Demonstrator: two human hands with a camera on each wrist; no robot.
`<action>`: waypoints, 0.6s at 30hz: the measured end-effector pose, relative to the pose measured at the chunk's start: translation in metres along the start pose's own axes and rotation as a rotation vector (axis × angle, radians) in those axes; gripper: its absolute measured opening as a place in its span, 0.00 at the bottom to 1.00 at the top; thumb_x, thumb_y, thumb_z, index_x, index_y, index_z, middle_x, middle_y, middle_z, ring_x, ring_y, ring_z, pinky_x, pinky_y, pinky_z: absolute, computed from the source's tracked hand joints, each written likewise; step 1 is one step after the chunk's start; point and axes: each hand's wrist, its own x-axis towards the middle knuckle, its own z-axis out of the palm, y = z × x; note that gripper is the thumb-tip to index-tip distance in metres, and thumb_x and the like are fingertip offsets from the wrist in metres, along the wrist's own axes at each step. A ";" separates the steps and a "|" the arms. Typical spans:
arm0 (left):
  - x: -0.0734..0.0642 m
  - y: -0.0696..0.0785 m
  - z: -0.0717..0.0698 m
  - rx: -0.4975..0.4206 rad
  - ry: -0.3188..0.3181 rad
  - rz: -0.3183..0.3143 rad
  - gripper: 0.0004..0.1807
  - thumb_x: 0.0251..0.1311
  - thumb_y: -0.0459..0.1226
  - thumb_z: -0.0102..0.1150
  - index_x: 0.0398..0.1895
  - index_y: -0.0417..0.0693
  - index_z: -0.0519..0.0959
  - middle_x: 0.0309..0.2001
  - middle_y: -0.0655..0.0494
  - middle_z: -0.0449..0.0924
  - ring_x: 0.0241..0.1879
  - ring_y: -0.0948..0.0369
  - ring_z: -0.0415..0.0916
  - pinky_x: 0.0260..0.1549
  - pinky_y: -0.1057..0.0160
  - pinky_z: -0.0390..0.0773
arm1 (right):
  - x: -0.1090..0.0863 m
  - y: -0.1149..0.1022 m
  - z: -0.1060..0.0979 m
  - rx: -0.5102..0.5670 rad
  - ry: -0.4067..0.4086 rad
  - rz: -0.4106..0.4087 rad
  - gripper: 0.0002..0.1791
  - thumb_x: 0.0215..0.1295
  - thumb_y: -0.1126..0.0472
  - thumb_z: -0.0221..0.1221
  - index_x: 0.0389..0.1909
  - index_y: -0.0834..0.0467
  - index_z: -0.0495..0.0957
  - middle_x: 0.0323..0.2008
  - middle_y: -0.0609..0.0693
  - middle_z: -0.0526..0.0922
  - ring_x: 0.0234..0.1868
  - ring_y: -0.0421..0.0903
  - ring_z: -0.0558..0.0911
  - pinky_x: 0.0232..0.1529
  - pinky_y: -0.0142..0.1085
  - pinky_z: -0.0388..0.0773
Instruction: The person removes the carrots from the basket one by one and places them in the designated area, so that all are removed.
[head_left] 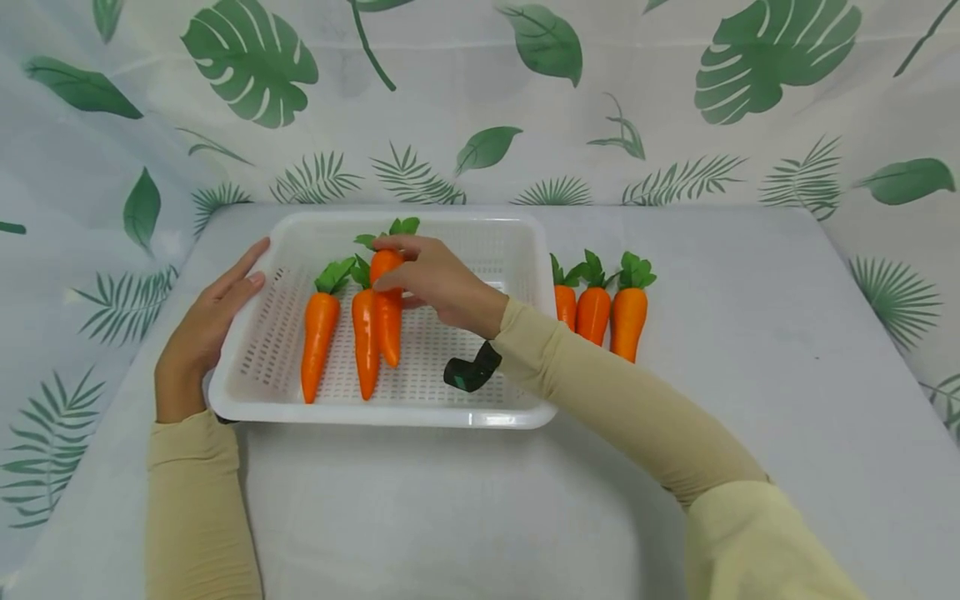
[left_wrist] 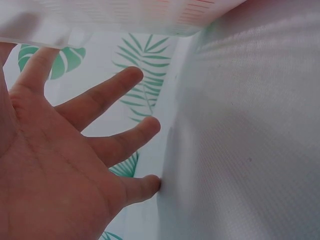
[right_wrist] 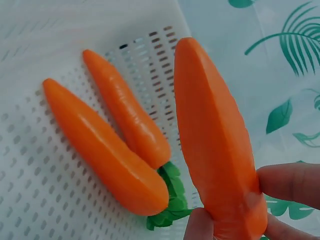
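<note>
A white perforated plastic basket (head_left: 450, 417) sits on the table before me. My left hand (head_left: 202, 321) is at its left rim; in the left wrist view the outer fingers (left_wrist: 117, 142) spread straight below the rim. With thumb and fingertips, my right hand (head_left: 442, 279) pinches an orange carrot (head_left: 388, 321) near its leafy top, inside the basket's outline. The right wrist view shows this carrot (right_wrist: 212, 135) close up, tip pointing away from the fingers. Two more carrots, a left one (head_left: 320, 342) and a middle one (head_left: 365, 342), lie on the basket's floor, green tops toward the back.
Right of the basket, three carrots (head_left: 628, 321) lie side by side on the white-covered table (head_left: 750, 350), partly hidden by the basket rim and my right sleeve (head_left: 615, 400). A leaf-printed cloth (head_left: 450, 92) hangs behind. A black wrist device (head_left: 471, 371) shows under my right wrist.
</note>
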 end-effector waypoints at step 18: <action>0.001 -0.001 -0.002 -0.025 -0.008 -0.022 0.33 0.84 0.55 0.46 0.86 0.83 0.51 0.85 0.47 0.52 0.53 0.65 0.78 0.42 0.65 0.87 | -0.027 -0.011 -0.020 0.057 -0.004 -0.055 0.31 0.72 0.68 0.63 0.76 0.52 0.76 0.63 0.53 0.79 0.57 0.54 0.82 0.58 0.50 0.83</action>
